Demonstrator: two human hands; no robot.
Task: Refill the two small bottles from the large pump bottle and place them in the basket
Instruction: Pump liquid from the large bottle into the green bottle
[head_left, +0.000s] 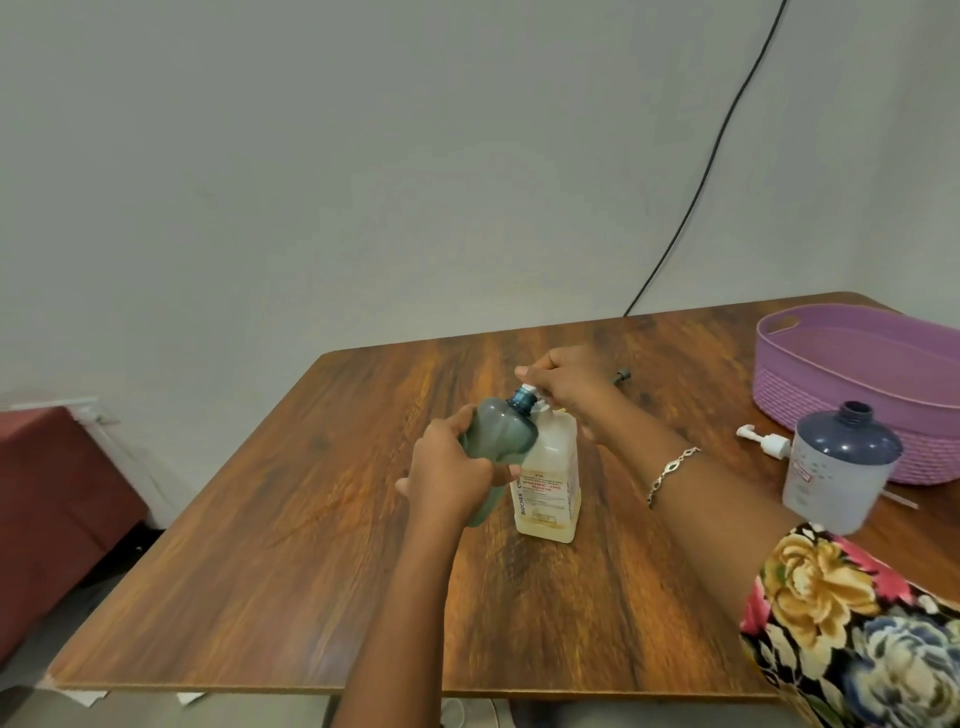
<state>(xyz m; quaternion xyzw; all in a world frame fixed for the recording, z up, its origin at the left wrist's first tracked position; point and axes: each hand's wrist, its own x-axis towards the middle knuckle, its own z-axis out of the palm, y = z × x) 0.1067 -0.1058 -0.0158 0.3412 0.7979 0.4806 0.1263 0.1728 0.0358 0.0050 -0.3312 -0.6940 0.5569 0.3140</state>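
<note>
Left hand (452, 470) gripped the green bottle (498, 431) mid-table, tilted so its open neck pointed up-right, just under the spout of the pump bottle (548, 488), whose head the right hand (569, 387) clasped from above.

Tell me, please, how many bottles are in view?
3. A green bottle tilted in the left hand; the large pump bottle mid-table under the right hand; a blue-topped bottle beside the basket. The basket's inside is partly hidden.

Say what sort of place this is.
Likely a room in a home: a wooden table by a plain wall, a purple basket on it, and a red upholstered piece at left.
</note>
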